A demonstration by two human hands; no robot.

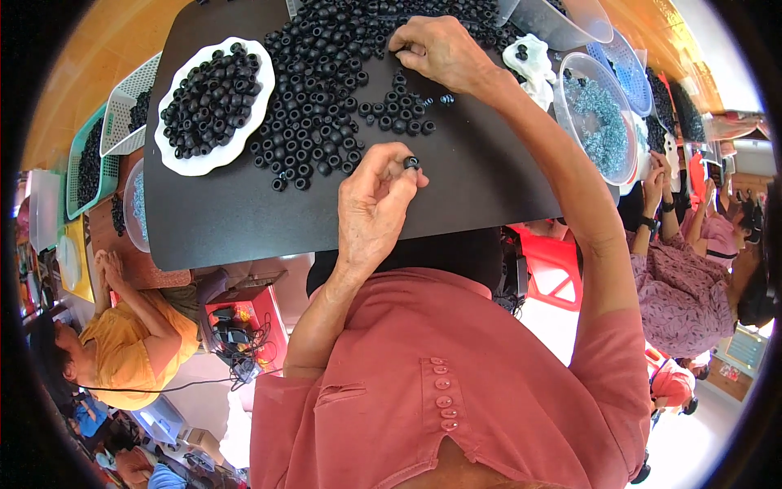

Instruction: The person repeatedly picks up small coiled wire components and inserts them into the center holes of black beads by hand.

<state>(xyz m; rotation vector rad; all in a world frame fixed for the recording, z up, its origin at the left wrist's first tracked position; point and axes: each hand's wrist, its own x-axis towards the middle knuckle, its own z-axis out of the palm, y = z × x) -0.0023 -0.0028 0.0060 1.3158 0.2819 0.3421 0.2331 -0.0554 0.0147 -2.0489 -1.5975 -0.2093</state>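
Observation:
My left hand (376,200) is closed in a pinch around a small black round hollow piece (411,163), held over the near part of the dark table. Its open end faces up, and something small and pale shows in it. Farther off, my right hand (444,53) reaches the edge of a large pile of the same black pieces (326,90). Its fingers are curled together, and what lies between them is hidden. A smaller cluster of black pieces (399,110) lies between my hands. Beside it are a few tiny bluish clear parts (445,99).
A white scalloped plate (265,85) heaped with black pieces stands at the left. On the right, a clear tub (562,110) holds bluish clear parts, near a blue basket (643,98) and a crumpled white thing (533,73). Other people sit at both sides.

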